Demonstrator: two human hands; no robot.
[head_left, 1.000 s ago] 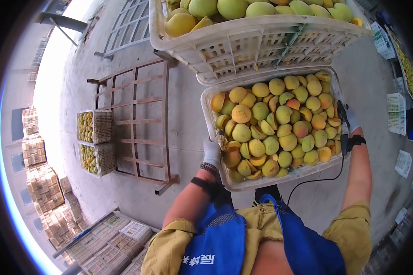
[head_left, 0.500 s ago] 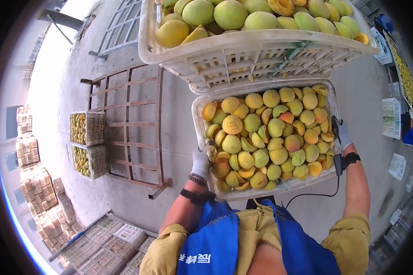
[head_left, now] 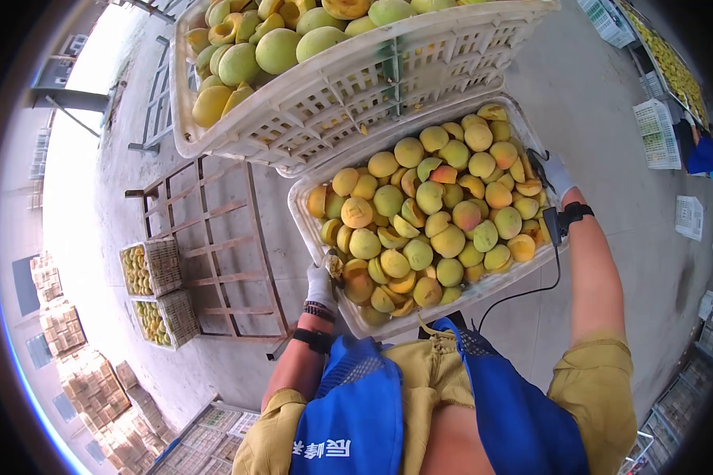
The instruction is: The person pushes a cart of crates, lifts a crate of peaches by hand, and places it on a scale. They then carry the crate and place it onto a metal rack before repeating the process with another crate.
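Two gloved hands carry my white crate of peaches [head_left: 483, 289] at chest height, left hand [head_left: 322, 285] clamped on its near-left rim, right hand [head_left: 557, 174] gripping the right rim, beneath another loaded crate [head_left: 333, 87].

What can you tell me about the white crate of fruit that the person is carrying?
The white crate looks like plastic, with slotted walls and a rounded rim. It is heaped with yellow-green fruit, some whole, some halved. It is held tilted in front of the person's chest. The gloved left hand grips one rim and the gloved right hand the opposite one. Its far end sits against or under another full crate.
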